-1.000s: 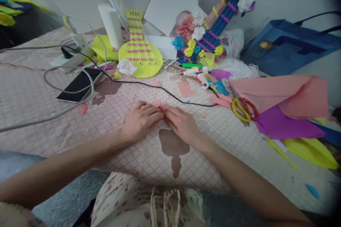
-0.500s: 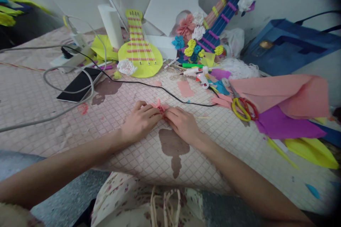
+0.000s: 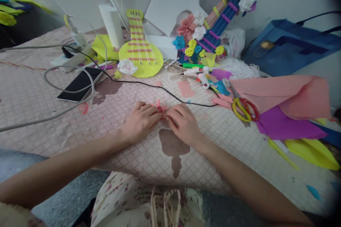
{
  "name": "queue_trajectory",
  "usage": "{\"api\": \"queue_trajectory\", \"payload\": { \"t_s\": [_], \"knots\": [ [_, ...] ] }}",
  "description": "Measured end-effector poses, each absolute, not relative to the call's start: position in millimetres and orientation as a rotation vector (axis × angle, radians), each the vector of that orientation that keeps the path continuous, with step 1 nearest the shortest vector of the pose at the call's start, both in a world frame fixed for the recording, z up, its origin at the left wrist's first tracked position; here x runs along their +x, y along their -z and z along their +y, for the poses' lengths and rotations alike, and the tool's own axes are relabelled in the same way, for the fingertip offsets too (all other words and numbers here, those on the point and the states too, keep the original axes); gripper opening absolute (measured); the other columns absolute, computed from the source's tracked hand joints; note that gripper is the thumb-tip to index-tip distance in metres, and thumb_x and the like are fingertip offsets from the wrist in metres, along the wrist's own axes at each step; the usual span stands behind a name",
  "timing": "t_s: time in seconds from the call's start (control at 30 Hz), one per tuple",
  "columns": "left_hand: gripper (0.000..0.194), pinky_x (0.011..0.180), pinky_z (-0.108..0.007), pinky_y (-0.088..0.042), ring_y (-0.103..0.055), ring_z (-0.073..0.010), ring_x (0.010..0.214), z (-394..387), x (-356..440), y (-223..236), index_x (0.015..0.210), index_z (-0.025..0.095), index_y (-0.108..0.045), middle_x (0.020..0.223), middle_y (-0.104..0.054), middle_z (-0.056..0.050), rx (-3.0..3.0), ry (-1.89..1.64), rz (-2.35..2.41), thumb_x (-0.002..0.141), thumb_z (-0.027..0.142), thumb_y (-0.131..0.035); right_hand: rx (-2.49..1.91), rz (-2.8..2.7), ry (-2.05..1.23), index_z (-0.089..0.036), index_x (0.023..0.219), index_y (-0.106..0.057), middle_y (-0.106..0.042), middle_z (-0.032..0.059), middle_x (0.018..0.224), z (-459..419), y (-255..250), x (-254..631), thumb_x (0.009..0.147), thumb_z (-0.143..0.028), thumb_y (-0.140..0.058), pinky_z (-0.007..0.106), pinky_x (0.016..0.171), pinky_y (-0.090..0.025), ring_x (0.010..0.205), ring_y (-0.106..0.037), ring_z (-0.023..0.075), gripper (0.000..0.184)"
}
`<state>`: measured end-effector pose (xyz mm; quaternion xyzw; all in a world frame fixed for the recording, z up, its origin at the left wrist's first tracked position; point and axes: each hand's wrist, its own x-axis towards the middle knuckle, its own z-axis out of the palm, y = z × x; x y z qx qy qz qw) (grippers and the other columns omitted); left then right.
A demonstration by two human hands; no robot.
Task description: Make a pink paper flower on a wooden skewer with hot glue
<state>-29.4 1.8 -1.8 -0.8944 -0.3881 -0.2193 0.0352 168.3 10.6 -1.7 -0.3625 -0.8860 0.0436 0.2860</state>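
Head view: a small pink folded paper piece (image 3: pixel 160 107) is pinched between two bare hands at the middle of a pink quilted table cover (image 3: pixel 53 113). The left hand (image 3: pixel 140 120) is laid knuckles-up on the cover, its fingertips closed on the left side of the paper. The right hand (image 3: pixel 183 123) is curled against the paper's right side, fingertips pressed to it and touching those of the left hand. A dark patch (image 3: pixel 173 147) is seen on the cover just below the hands.

A black cable (image 3: pixel 149 85) is run across the cover beyond the hands. A black phone (image 3: pixel 80 84) is laid to the left, ringed by a grey cable. A yellow paper guitar (image 3: pixel 140 51) is propped further back. To the right, scissors (image 3: pixel 243 108) with yellow and red handles are set beside pink and purple paper sheets (image 3: pixel 282 108).
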Motion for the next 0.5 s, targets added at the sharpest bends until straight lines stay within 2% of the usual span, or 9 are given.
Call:
{"api": "queue_trajectory", "payload": {
  "t_s": [0.27, 0.5],
  "knots": [
    [0.015, 0.083, -0.036, -0.039, -0.060, -0.0175, 0.089, 1.4, -28.6, 1.7, 0.093, 0.018, -0.064, 0.094, -0.067, -0.004, -2.802, 0.722, -1.250, 0.092, 0.023, -0.050, -1.005, -2.438, 0.083, -0.019, 0.077, -0.059, -0.061, 0.0065, 0.085, 7.7, 6.6, 162.5, 0.089, -0.028, -0.051, 0.038, 0.076, -0.038, 0.088, -0.048, 0.0223, 0.017],
    [0.015, 0.083, -0.035, -0.039, -0.060, -0.0174, 0.090, 1.0, -28.5, 0.9, 0.093, 0.018, -0.062, 0.095, -0.066, -0.004, -2.812, 0.728, -1.248, 0.093, 0.023, -0.048, -1.090, -2.433, 0.161, -0.020, 0.070, -0.056, -0.060, 0.0047, 0.077, 4.3, 9.8, 156.8, 0.089, -0.026, -0.051, 0.038, 0.071, -0.033, 0.084, -0.048, 0.0222, 0.020]
  ]
}}
